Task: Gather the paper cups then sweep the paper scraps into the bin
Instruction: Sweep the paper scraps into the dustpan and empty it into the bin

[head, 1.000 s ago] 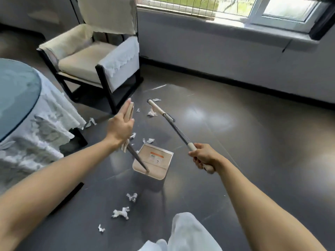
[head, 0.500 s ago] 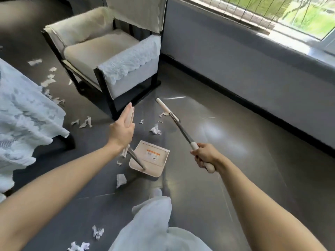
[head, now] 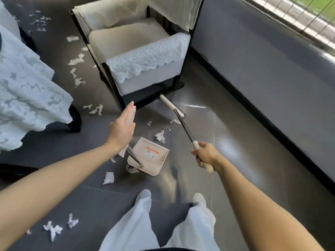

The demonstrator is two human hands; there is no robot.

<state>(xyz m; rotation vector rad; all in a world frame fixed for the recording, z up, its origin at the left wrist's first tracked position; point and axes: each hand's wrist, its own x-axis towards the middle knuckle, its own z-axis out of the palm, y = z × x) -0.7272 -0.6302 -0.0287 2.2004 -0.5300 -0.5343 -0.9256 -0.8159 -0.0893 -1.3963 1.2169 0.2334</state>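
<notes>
1. Since half a second ago the view has tipped down. Both shoes [head: 143, 196] and the white trouser legs [head: 134, 229] now show at the bottom, and the armchair [head: 137, 57] sits further right. Hands and tools keep nearly the same pose.
2. Left hand [head: 123, 127]: back of the hand faces the camera, fingers [head: 129, 110] closed round the cream grip at the top of the dustpan's long handle.
3. Dustpan [head: 150, 156]: cream, orange-and-white label inside, low over the dark floor [head: 226, 178] just ahead of the shoes. Cannot tell whether it rests on the floor or hangs just above it.
4. Right hand [head: 206, 156]: fingers [head: 199, 160] wrapped tight round the cream end grip of the broom [head: 183, 124]. The shaft slants away and to the left. The broom head is down by the armchair's near front corner.
5. Paper scraps [head: 160, 136]:
   - one crumpled piece just beyond the dustpan, between it and the broom head
   - small bits beside the broom head
   - one piece just left of the dustpan on the near side
   - a cluster toward the floor's near left
   - a trail along the floor between the armchair and the white lace cloth [head: 27, 87]
6. Grey wall [head: 262, 69] with a dark skirting runs along the floor's right edge, with a barred window [head: 299, 17] above it.
</notes>
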